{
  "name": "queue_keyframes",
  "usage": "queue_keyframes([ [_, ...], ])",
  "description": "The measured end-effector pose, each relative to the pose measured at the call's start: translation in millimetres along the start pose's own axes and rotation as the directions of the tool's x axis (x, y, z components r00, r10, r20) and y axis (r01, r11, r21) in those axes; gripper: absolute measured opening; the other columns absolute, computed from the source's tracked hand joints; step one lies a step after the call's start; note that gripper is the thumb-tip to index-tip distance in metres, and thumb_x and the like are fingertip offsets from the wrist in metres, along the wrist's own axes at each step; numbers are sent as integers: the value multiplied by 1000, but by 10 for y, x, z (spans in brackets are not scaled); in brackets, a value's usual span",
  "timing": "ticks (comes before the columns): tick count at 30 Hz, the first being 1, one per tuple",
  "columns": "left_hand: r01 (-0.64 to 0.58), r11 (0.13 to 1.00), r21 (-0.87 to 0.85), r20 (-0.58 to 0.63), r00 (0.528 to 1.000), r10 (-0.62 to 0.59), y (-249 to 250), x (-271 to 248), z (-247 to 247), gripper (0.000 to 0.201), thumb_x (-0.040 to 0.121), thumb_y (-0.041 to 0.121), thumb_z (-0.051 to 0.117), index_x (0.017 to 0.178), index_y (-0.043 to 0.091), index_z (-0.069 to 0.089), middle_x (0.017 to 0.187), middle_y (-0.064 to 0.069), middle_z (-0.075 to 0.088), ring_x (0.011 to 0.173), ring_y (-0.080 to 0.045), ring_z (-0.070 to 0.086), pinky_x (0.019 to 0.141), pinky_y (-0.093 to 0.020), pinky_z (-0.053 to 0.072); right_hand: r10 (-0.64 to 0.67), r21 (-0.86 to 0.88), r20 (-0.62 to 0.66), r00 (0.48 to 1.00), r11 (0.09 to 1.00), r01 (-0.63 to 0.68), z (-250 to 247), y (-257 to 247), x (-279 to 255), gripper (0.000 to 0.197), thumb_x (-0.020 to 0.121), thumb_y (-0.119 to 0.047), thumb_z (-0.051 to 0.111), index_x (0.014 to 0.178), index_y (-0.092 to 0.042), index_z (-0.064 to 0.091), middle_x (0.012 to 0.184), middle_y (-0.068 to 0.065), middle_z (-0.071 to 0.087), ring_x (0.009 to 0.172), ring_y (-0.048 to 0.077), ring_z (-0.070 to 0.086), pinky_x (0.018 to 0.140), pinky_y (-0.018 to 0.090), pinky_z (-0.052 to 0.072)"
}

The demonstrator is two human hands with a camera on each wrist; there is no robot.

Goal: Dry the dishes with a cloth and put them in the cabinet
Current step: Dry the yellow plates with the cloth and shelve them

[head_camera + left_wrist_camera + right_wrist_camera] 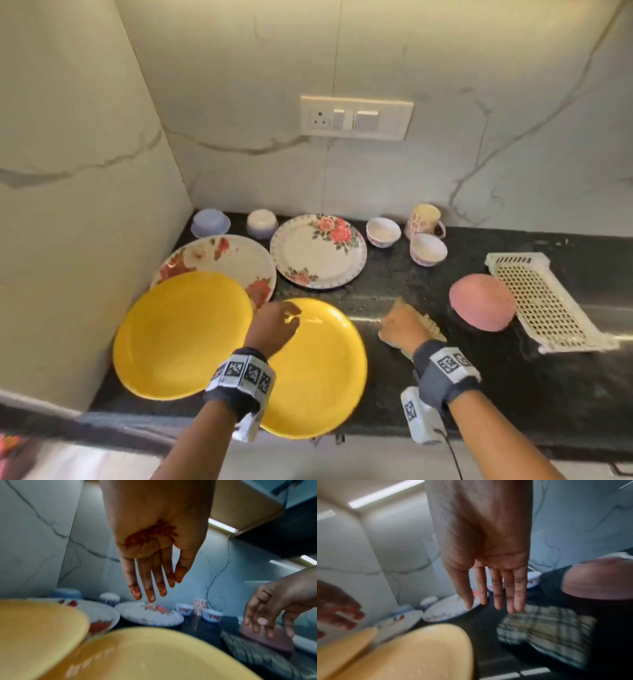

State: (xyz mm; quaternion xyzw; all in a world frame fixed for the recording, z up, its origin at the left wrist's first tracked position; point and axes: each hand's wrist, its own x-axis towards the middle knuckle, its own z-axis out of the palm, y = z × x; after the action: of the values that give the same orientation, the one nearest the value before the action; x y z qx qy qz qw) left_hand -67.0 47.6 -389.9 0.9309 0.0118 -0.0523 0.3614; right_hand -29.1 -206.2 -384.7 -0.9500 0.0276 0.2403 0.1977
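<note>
Two yellow plates lie on the black counter [513, 387]: one at the left [178, 339], one in front of me [318, 377], which juts over the counter edge. My left hand [277, 325] hovers over the near plate [154, 655] with straight fingers [149, 588] and holds nothing. My right hand [400, 329] is above the folded checked cloth [428, 325], fingers [498, 592] extended and pointing down at the cloth [547, 631]. Whether they touch it I cannot tell.
Two floral plates [318, 250] [236, 257], several small bowls [383, 231], a mug [426, 219] and a blue bowl [209, 222] stand toward the back wall. An upturned pink bowl [483, 301] and a white perforated tray [544, 301] lie at the right. A marble wall closes the left side.
</note>
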Motion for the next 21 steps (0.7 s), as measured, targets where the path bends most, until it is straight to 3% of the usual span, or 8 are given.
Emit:
queue_keyframes([
  [3,229,970,76,33,972,-232,-292,-178,372,23,88,16,57,110,15,64,122,-3,60,111,-22,56,89,-30,43,28,-67,-8,1000,997,-28,298,416,160,46,86,-17,62,129,-8,50,134,10,50,123,27,46,100,32,38],
  [6,370,928,45,-46,929,-368,-450,-387,515,23,85,8,58,107,9,64,121,-9,59,108,-28,57,85,-36,45,23,-159,-21,1000,987,-26,446,658,351,75,82,-18,66,145,-17,25,153,12,20,140,30,21,111,40,28],
  [9,453,890,49,-105,889,-446,-516,-580,555,25,81,1,59,105,3,62,120,-15,54,111,-33,51,83,-42,45,52,-301,-13,999,952,-53,484,779,495,90,82,-26,67,149,-23,6,157,10,-4,144,35,-1,115,47,14],
  [11,500,864,57,-118,863,-492,-551,-678,559,28,80,0,57,108,1,59,121,-15,50,113,-34,47,82,-44,43,80,-331,-7,997,941,-77,506,851,567,94,82,-34,66,149,-24,0,156,12,-9,143,36,-6,114,51,9],
  [14,584,811,20,-149,804,-575,-582,-740,544,35,81,1,56,116,-1,51,124,-17,45,116,-35,42,88,-46,40,90,-388,-15,996,917,-89,569,871,639,88,87,-32,60,149,-18,-2,155,21,-3,142,42,1,111,60,17],
  [17,681,730,-58,-159,716,-680,-585,-753,529,39,83,4,57,119,-5,45,125,-21,46,118,-37,43,93,-45,37,41,-470,-105,994,878,-86,636,829,670,59,97,-14,37,148,-10,7,151,30,10,137,49,17,102,65,31],
  [19,741,668,-75,-138,655,-743,-591,-752,530,36,83,6,58,115,-8,47,121,-24,49,115,-39,44,92,-45,36,17,-412,-168,986,907,-85,629,832,714,51,96,-5,31,146,-6,19,147,30,24,132,49,27,97,63,37],
  [21,772,626,-112,-125,614,-780,-616,-743,539,26,82,6,59,102,-9,51,111,-25,53,106,-39,48,87,-44,38,17,-226,-238,971,971,-72,573,844,743,46,94,-4,37,140,-2,32,137,29,41,124,45,39,95,55,41],
])
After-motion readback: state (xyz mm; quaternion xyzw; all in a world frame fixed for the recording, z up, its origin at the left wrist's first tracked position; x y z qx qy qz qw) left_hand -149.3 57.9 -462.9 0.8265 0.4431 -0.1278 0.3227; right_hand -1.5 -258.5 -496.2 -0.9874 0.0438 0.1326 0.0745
